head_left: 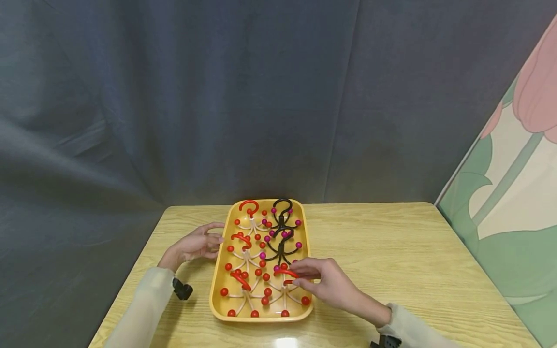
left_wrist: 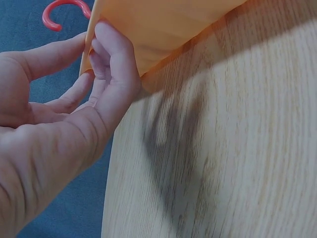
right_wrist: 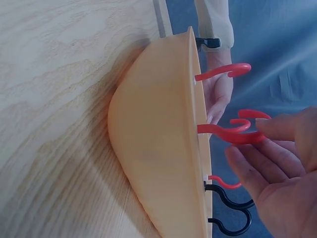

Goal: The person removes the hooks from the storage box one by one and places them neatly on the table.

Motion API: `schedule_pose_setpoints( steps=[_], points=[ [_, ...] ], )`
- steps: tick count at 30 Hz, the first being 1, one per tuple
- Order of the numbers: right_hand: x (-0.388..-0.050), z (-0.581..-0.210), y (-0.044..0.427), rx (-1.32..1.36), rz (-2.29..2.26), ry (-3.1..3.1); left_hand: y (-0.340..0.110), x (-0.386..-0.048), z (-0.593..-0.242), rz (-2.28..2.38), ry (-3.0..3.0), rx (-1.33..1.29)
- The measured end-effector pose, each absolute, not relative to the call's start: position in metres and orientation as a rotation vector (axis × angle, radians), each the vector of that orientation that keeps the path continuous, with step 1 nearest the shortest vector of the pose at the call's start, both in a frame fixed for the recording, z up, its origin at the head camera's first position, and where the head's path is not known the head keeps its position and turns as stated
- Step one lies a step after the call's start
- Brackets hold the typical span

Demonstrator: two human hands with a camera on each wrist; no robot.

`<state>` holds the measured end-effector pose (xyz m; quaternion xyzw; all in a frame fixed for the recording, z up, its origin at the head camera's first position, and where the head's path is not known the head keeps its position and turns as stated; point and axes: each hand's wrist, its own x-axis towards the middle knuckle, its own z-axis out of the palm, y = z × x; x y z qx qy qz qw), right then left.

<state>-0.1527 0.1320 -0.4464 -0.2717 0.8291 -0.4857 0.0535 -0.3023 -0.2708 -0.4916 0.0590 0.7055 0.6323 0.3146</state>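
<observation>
A yellow tray [head_left: 261,319] holds several spider-like pieces with curved red hooks [head_left: 240,281], pale legs and red ball tips. Two black hook pieces [head_left: 281,249] with magenta balls lie in its far right part. My left hand [head_left: 197,244] grips the tray's left rim; in the left wrist view thumb and fingers lie on either side of the edge. Over the near right corner, my right hand [head_left: 328,285] pinches the red hook [head_left: 285,273] of the nearest right piece. That hook [right_wrist: 242,136] sits between thumb and fingers in the right wrist view, its legs hidden by the tray wall.
The tray stands on a light wooden table [head_left: 391,261], whose surface extends to its right. A dark curtain [head_left: 261,96] hangs behind the far table edge. On the right is a panel with a flower print [head_left: 513,193].
</observation>
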Motion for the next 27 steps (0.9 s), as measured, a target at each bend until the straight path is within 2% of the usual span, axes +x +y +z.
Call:
schedule_pose_setpoints(
  steps=[27],
  points=[
    [-0.1567,-0.4568,0.1313,-0.687,-1.654,2.380,-0.2661,-0.2978,-0.4872,1.704,1.822,0.146]
  ],
)
